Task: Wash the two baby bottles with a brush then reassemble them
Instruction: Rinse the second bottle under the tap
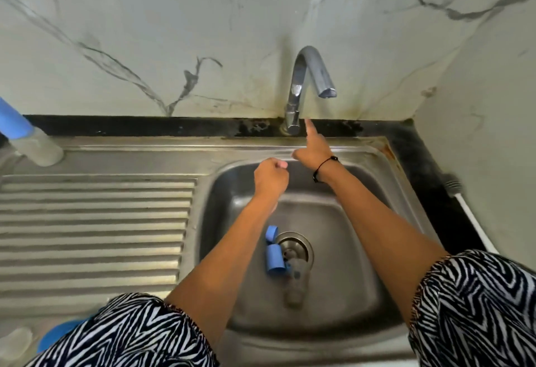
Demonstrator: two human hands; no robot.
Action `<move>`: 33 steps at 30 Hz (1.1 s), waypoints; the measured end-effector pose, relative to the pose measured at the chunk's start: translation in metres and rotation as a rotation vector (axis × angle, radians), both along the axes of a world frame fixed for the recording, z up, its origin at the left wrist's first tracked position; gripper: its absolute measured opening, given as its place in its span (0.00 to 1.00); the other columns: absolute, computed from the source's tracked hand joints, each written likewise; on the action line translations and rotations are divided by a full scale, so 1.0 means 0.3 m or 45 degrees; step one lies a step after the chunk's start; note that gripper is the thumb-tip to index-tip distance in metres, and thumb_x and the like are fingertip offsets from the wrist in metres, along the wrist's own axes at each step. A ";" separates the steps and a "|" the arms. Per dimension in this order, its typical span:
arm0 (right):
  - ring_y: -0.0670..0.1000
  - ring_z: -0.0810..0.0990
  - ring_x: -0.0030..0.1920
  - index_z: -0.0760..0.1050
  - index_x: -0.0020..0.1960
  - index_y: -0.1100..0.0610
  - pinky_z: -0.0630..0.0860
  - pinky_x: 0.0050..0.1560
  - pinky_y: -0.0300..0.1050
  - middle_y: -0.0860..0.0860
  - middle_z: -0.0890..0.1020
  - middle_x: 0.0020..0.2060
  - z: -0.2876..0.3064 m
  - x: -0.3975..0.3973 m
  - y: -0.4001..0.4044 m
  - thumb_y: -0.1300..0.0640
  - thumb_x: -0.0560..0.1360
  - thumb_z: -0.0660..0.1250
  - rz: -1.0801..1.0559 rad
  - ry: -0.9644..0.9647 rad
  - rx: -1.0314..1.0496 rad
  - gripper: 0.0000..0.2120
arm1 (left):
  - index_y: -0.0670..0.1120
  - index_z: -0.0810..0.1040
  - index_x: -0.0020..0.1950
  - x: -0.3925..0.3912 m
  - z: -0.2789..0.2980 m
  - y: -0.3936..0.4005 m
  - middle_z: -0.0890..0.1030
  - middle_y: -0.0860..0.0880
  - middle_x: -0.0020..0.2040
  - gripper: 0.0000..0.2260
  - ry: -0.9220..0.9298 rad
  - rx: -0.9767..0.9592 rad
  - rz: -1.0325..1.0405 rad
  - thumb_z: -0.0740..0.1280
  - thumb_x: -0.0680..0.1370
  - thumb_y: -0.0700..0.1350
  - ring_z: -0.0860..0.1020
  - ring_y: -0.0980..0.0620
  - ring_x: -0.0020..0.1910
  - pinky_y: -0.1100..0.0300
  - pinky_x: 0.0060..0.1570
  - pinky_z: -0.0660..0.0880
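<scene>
A: Right hand (311, 152) up at the back rim of the sink (385, 181), forefinger straight out and reaching toward the base of the tap (293, 121), tip just beside it. Other fingers folded under, holding nothing visible. Black cord round that wrist

B: And the left hand (271, 176)?

A: Curled into a loose fist over the far side of the basin. Cannot tell whether anything sits inside the curl; nothing showing from here

B: Bottle parts?

A: Down in the basin, beside and over the drain (294, 250): a blue bottle collar (274, 260) lying on its side, a blue strip (271, 233) just above it, and a clear blurred piece (294, 288) nearer the front wall. Too smeared to say which part that last one is

B: Anything on the drainboard (95, 221)?

A: A clear bottle with a blue top (27, 140) at the far left corner, tilted. White brush handle with grey bristles (461, 195) on the black counter at right. Zebra-print sleeves (475, 308) low in view. No water from the spout
</scene>
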State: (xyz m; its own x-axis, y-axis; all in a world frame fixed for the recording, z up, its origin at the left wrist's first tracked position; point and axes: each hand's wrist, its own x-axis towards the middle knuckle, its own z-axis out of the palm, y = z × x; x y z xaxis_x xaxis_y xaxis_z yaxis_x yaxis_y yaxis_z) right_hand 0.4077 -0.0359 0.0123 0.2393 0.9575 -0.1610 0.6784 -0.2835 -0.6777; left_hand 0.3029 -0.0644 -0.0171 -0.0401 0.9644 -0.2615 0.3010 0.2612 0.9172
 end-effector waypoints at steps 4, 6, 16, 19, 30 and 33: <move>0.56 0.74 0.53 0.48 0.77 0.45 0.71 0.47 0.43 0.58 0.66 0.64 -0.020 0.011 0.081 0.71 0.72 0.61 0.044 0.028 0.028 0.42 | 0.40 0.80 0.54 0.003 -0.029 0.069 0.80 0.44 0.56 0.11 -0.024 -0.037 -0.003 0.59 0.78 0.35 0.76 0.47 0.57 0.59 0.56 0.70; 0.55 0.73 0.48 0.51 0.76 0.44 0.71 0.48 0.42 0.59 0.66 0.62 -0.040 0.023 0.101 0.72 0.71 0.60 0.131 -0.087 0.072 0.41 | 0.40 0.80 0.54 0.003 -0.042 0.102 0.80 0.44 0.56 0.10 -0.025 -0.045 0.007 0.60 0.79 0.36 0.76 0.48 0.57 0.61 0.54 0.70; 0.58 0.69 0.60 0.49 0.74 0.36 0.70 0.63 0.47 0.60 0.59 0.66 -0.097 0.069 0.133 0.77 0.71 0.60 0.503 -0.354 -0.016 0.47 | 0.39 0.79 0.53 0.026 -0.080 0.140 0.80 0.44 0.55 0.09 -0.017 -0.095 0.016 0.60 0.79 0.35 0.76 0.50 0.54 0.62 0.53 0.69; 0.58 0.70 0.55 0.42 0.75 0.38 0.73 0.55 0.47 0.61 0.62 0.63 -0.111 0.065 0.108 0.76 0.71 0.61 0.533 -0.399 -0.002 0.49 | 0.39 0.79 0.53 0.024 -0.087 0.119 0.80 0.44 0.56 0.10 0.021 -0.126 0.002 0.60 0.78 0.35 0.76 0.49 0.57 0.63 0.52 0.68; 0.57 0.78 0.57 0.79 0.57 0.60 0.72 0.56 0.44 0.58 0.81 0.54 -0.335 -0.022 -0.261 0.65 0.76 0.59 0.502 -0.299 -0.285 0.14 | 0.37 0.78 0.40 -0.031 -0.210 -0.151 0.77 0.37 0.42 0.08 0.244 -0.436 -0.236 0.62 0.77 0.36 0.75 0.46 0.43 0.57 0.38 0.70; 0.58 0.78 0.53 0.78 0.56 0.60 0.73 0.49 0.43 0.58 0.81 0.53 -0.371 -0.041 -0.359 0.61 0.76 0.60 0.629 -0.360 -0.540 0.12 | 0.36 0.76 0.55 -0.042 -0.259 -0.243 0.78 0.38 0.45 0.09 0.419 -0.571 -0.378 0.61 0.77 0.36 0.76 0.46 0.41 0.60 0.32 0.71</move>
State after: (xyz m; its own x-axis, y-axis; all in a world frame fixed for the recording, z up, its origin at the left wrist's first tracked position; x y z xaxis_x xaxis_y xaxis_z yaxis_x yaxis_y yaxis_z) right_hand 0.3955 -0.1435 -0.0991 -0.1190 0.8335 -0.5396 0.9293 -0.0978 -0.3560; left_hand 0.2902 -0.1373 -0.0947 0.0655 0.7464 -0.6623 0.6676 0.4605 0.5850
